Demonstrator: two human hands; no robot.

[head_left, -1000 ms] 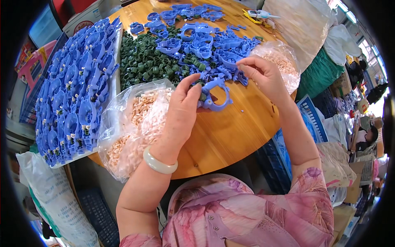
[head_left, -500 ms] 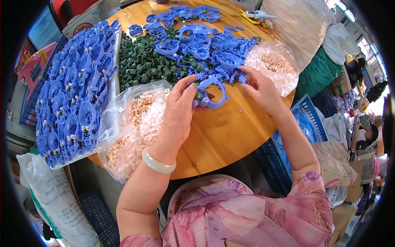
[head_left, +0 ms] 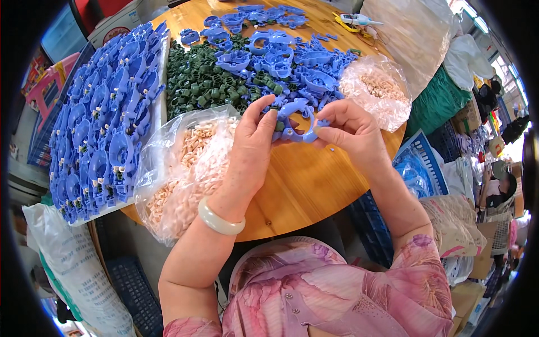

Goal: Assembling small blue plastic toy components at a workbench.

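Between my hands, over the near part of the table, is a blue ring-shaped plastic part (head_left: 309,135) with a dark green piece at its left end. My left hand (head_left: 255,135) grips that left end between thumb and fingers. At the ring's right side, my right hand (head_left: 351,129) pinches a small blue plastic piece (head_left: 323,123) against it; the fingertips partly hide the contact. Beyond my hands lies a heap of blue plastic parts (head_left: 318,80), with a pile of dark green pieces (head_left: 210,84) to its left.
Clear bags of small peach-coloured pieces lie left (head_left: 193,165) and right (head_left: 383,90) of my hands. Farther left, a white board (head_left: 164,73) carries rows of blue assemblies (head_left: 101,106). A white-and-blue tool (head_left: 359,19) rests at the far right of the wooden table (head_left: 297,191).
My right hand has come in from the heap to the ring's right side, now pinching a small blue piece. My left hand still holds the ring part, which has shifted slightly right.
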